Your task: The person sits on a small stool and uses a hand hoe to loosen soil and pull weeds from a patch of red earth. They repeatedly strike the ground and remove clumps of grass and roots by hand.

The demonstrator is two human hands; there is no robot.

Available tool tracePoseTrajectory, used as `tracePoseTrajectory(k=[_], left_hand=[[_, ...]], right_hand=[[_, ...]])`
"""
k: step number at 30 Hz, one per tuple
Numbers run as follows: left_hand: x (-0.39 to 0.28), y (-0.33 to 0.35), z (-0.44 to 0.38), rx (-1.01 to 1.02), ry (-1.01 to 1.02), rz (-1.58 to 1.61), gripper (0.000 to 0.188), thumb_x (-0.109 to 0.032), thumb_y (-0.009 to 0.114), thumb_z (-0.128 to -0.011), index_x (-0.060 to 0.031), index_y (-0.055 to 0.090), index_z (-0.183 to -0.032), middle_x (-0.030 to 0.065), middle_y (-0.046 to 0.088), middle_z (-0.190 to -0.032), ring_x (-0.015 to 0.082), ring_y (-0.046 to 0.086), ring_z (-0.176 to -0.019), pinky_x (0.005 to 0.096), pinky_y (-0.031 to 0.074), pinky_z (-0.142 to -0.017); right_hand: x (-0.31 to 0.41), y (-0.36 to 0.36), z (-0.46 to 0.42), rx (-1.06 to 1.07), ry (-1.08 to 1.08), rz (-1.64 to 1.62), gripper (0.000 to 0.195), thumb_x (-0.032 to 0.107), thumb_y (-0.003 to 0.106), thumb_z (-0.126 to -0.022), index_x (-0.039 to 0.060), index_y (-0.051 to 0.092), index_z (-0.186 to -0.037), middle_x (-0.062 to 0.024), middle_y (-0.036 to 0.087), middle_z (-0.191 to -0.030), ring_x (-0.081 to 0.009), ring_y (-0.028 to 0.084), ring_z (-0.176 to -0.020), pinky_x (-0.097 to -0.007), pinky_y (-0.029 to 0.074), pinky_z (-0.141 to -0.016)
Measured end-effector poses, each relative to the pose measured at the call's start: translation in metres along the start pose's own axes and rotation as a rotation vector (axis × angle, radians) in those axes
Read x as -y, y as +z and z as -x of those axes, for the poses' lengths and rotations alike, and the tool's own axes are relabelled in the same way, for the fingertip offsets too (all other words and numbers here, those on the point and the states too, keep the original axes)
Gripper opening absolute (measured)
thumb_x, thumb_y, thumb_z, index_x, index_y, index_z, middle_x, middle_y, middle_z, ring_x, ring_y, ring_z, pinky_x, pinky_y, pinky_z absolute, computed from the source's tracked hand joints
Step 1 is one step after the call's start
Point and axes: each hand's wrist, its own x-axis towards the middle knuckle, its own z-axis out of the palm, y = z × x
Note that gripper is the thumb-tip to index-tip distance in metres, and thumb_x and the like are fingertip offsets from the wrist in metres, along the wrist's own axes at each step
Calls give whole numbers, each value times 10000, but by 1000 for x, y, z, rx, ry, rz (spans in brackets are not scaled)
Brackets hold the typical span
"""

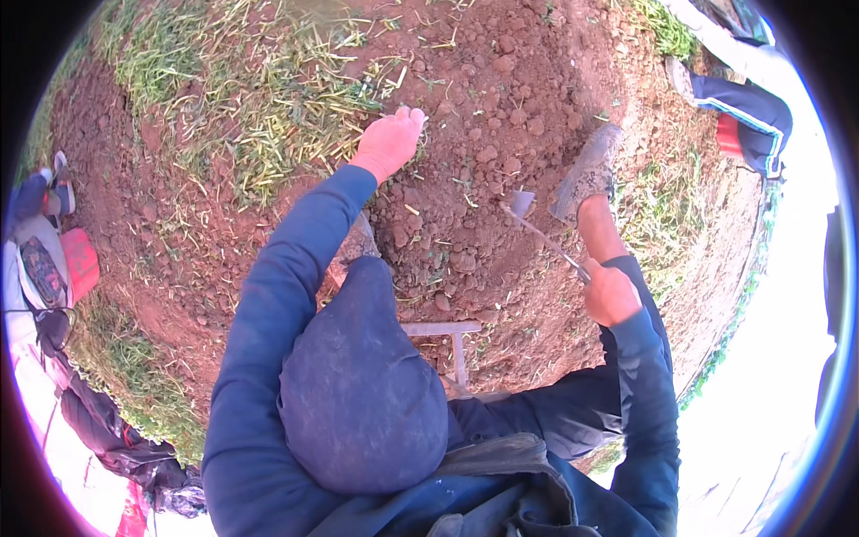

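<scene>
My right hand (pixel 612 293) is wrapped around the handle of a small hand hoe (pixel 547 240). The hoe's flat metal blade (pixel 522 203) hangs over loose reddish soil (pixel 463 228), just left of my right shoe (pixel 590 168). Farther forward and to the left, my left hand (pixel 392 142) is over the border between the soil and a spread of cut green stems (pixel 282 134). Its fingers are curled together, with thin green bits beside the fingertips. Whether it grips any of them is hidden from this angle.
A T-shaped piece (pixel 443 329), apparently wooden, lies by my bent left knee (pixel 366 376). Another person's leg (pixel 738 114) shows at the upper right. At the left edge, another person's shoes (pixel 64 181) are near a red container (pixel 80 262). Dark plastic sheeting (pixel 127 450) lies lower left.
</scene>
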Motion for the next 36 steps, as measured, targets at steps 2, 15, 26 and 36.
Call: tracePoseTrajectory(k=[2,15,26,36], left_hand=[[5,-2,6,15,-33,-6,106,-134,482,-965,-53,529,-1014,176,648,-928,352,714,-773,461,586,-648],[2,-1,2,-29,-28,59,80,-102,511,-945,-44,520,-999,172,640,-905,346,714,-771,451,592,-642],[2,0,3,0,-39,122,120,-163,515,-969,-69,499,-1042,171,614,-940,375,686,-768,494,561,-650],[7,0,9,-47,-47,73,88,-109,520,-928,-60,506,-999,144,616,-921,319,704,-772,445,582,-638]], right_hand=[[4,-7,13,-95,-15,-136,155,97,546,-924,47,634,-1041,-278,656,-775,-458,670,-802,-548,520,-743],[150,13,-195,-373,247,-1173,301,262,473,-1005,-12,594,-971,-152,648,-722,-227,589,-483,-405,498,-490],[201,140,-136,-239,167,-898,292,240,483,-960,-23,609,-971,-342,663,-986,-543,622,-984,-563,494,-892],[166,183,-70,-242,267,-1131,268,220,477,-955,-7,572,-846,-255,618,-773,-419,629,-732,-493,492,-709]])
